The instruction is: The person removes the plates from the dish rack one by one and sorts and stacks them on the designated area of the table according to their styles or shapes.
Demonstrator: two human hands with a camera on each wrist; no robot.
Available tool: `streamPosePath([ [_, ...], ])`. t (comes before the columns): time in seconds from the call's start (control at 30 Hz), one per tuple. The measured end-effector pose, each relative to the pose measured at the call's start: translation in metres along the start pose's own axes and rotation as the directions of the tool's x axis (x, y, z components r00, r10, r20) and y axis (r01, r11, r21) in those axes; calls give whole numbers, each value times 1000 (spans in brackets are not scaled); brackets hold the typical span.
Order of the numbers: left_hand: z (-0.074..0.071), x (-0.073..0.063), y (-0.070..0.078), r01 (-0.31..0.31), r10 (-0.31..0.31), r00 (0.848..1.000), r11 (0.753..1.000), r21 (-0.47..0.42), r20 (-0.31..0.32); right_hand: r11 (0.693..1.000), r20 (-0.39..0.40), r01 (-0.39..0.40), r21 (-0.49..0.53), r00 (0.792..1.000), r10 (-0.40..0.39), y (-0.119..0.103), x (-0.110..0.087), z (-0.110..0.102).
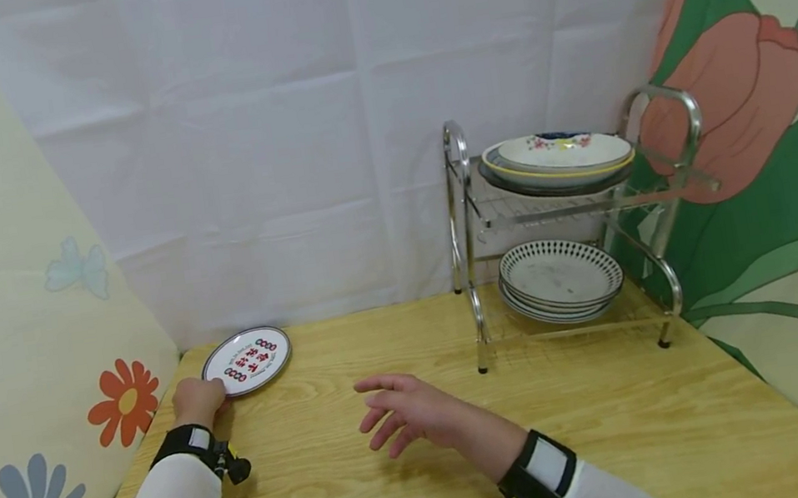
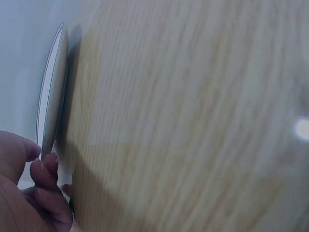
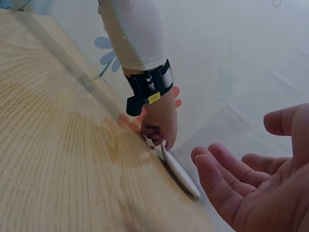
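A white plate [image 1: 256,359] with red characters and a dark rim lies at the back left of the wooden table. My left hand [image 1: 199,400] pinches its near left edge between thumb and fingers, as the left wrist view shows with the plate [image 2: 54,92] seen edge-on. My right hand [image 1: 414,411] hovers over the middle of the table with its fingers spread and loosely bent, holding nothing. In the right wrist view that hand [image 3: 260,179] is apart from the plate [image 3: 181,171].
A two-tier metal dish rack [image 1: 474,273] stands at the back right. Oval dishes [image 1: 561,156] sit on its upper shelf, and a stack of round patterned plates [image 1: 562,278] on the lower one. A white cloth [image 1: 265,149] hangs behind the table [image 1: 371,497].
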State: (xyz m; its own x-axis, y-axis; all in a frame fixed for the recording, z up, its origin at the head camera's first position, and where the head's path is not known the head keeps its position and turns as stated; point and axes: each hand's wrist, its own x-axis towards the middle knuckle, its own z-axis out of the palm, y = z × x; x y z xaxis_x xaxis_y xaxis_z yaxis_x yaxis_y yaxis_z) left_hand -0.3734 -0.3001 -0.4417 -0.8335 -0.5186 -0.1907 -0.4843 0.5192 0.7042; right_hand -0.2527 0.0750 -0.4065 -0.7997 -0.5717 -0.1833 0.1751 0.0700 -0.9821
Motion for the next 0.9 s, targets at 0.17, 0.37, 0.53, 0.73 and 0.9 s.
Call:
streamPosePath([
  [0.17, -13, -6, -3, -18, 18, 999, 1000, -9, -37, 999, -31, 33, -44, 999, -34, -7, -3, -4],
  [0.37, -20, -11, 8, -110, 107, 993, 990, -92, -42, 989, -83, 112, -101, 989, -120, -23, -8, -9],
  [0.53, -13, -31, 35, -224, 228, 974, 959, -175, 6, 960, -112, 195, -199, 969, -220, -49, -15, -16],
  [0.73, 2, -72, 60, -306, 364, 923, 892, -334, 127, 910, -165, 237, -339, 938, -306, -90, -24, -24],
  [0.9, 21, -107, 78, -342, 443, 885, 828, -445, 145, 838, -173, 269, -474, 905, -388, -126, -33, -36],
])
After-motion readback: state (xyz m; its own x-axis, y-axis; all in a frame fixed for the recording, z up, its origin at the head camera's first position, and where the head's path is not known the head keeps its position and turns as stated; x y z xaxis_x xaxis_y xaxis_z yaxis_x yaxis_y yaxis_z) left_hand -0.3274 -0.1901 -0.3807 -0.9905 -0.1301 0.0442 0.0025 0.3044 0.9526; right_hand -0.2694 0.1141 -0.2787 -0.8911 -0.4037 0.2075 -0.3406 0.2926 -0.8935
